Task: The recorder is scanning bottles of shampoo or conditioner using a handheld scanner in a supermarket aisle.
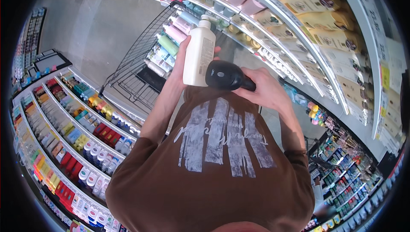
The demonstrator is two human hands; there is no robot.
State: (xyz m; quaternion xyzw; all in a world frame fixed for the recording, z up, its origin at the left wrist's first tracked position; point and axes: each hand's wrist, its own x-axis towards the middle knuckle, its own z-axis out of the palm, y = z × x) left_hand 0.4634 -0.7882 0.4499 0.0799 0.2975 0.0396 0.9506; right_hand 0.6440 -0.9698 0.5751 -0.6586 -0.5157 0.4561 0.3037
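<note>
A white pump bottle with a printed back label stands roughly upright in my left hand, the fingers wrapped round its far side. My right hand grips a black handheld barcode scanner by its handle. The scanner's head is at the lower right of the bottle, over part of the label's edge; whether they touch I cannot tell. Beyond the bottle, a wire shopping cart carries several pump bottles in a row, among them a green bottle and a pink bottle.
Store shelves with yellow and white bottles rise on the right. A long shelf unit of mixed toiletries runs along the left. Another person is partly visible at the lower right, near more stocked shelves. Grey floor shows beyond the cart.
</note>
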